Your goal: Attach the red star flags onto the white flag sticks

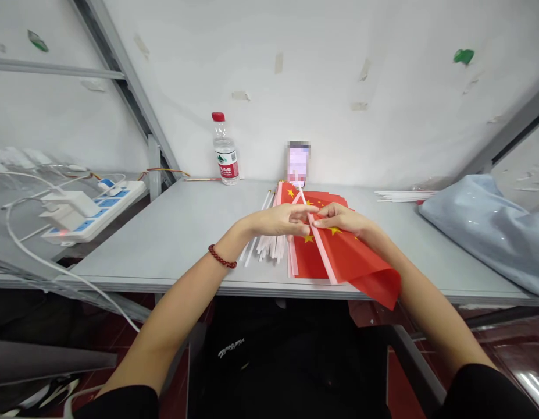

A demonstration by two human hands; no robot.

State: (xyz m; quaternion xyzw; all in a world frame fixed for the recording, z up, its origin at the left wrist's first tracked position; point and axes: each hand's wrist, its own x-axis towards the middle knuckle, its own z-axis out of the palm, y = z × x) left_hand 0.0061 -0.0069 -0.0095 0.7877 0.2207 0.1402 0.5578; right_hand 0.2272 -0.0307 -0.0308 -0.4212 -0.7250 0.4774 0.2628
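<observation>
- In the center of the frame, the right hand [341, 220] is pinching the held flag [354, 256] between thumb and fingers, near the top of its white sleeve [322, 250].
- The left hand [281, 221] is curving its fingers toward that same upper end; whether it is gripping anything cannot be told.
- A white stick [302, 195] is poking up just above the fingertips.
- The held flag, red with yellow stars, is slanting down toward the lower right, its loose corner curling over the front edge of the gray table [186, 233].
- Beneath it, a stack of red flags [310, 262] is lying on the table.
- Left of the stack, a bundle of white sticks [273, 247] is lying partly under the left hand.
- At upper center, a phone [299, 163] is leaning against the wall [339, 70].
- Left of the phone, a water bottle [226, 157] is standing upright.
- Toward the right edge, more white sticks [402, 196] are lying beside a pale blue bag [482, 227].
- At left, a power strip [101, 212] is holding white plugs [68, 209].
</observation>
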